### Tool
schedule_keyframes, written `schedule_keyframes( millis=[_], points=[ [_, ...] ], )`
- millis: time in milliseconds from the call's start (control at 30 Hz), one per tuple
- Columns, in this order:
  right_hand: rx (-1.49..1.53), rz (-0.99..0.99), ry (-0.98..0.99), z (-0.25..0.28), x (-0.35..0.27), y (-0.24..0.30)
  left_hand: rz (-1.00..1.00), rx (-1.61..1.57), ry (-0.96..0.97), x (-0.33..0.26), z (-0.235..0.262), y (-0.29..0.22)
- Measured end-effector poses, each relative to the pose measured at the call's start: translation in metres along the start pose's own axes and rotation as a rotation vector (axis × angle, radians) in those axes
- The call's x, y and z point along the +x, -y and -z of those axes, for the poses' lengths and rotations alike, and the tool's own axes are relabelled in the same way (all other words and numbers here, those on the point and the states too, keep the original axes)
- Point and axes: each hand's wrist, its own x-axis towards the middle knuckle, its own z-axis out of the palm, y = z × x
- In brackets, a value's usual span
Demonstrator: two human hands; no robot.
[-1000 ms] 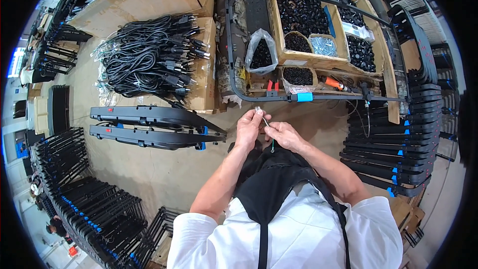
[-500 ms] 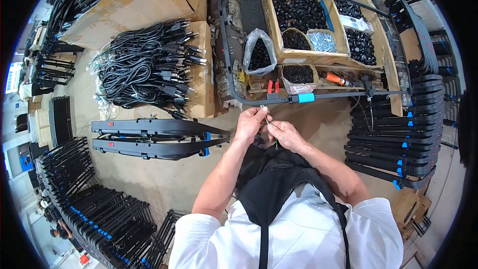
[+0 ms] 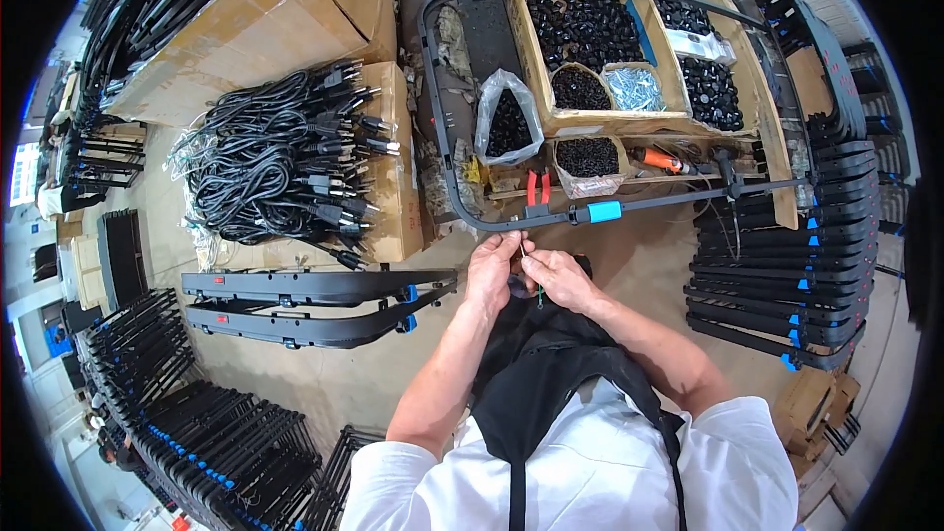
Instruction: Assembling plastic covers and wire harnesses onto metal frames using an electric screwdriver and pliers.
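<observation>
My left hand (image 3: 494, 270) and my right hand (image 3: 559, 278) meet just on my side of a black tubular frame (image 3: 536, 219) with blue wraps. Both are closed, fingertips nearly touching, pinching a thin wire between them. A short green end of this wire (image 3: 540, 297) hangs below my right fingers. Most of the wire is hidden by the fingers, so its full shape does not show. Close beyond my fingertips, inside the frame's outline, are red-handled pliers (image 3: 538, 189).
A wooden divided bin (image 3: 615, 122) holds black parts and silver screws. Nearby sit a plastic bag of black pieces (image 3: 509, 126) and an orange-bodied tool (image 3: 659, 159). Bundled black power cords (image 3: 270, 157) lie left on cardboard. Two long black panels (image 3: 295, 285) stand below; stacked frames (image 3: 777, 275) stand right.
The view has tilted slightly, so the cords, panels and frame's left part sit lower. My hands remain together at the wire, with the fingertips a little closer to each other.
</observation>
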Motion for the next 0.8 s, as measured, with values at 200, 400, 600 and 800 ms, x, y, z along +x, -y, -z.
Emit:
schedule_keyframes(
  millis=[200, 400, 600, 800],
  points=[
    [-0.043, 0.028, -0.017, 0.004, 0.009, 0.002, -0.198, 0.266, -0.121, -0.018, -0.009, 0.005],
    [0.178, -0.047, 0.040, 0.006, 0.018, 0.026, -0.328, 0.613, -0.294, -0.056, 0.048, 0.042],
    [0.321, -0.058, 0.083, 0.001, 0.027, 0.031, -0.362, 0.931, 0.111, -0.048, 0.023, 0.046],
    [-0.575, -0.058, 0.039, 0.021, 0.013, 0.098, -0.286, 0.720, 0.118, -0.041, 0.038, 0.055]
  ],
)
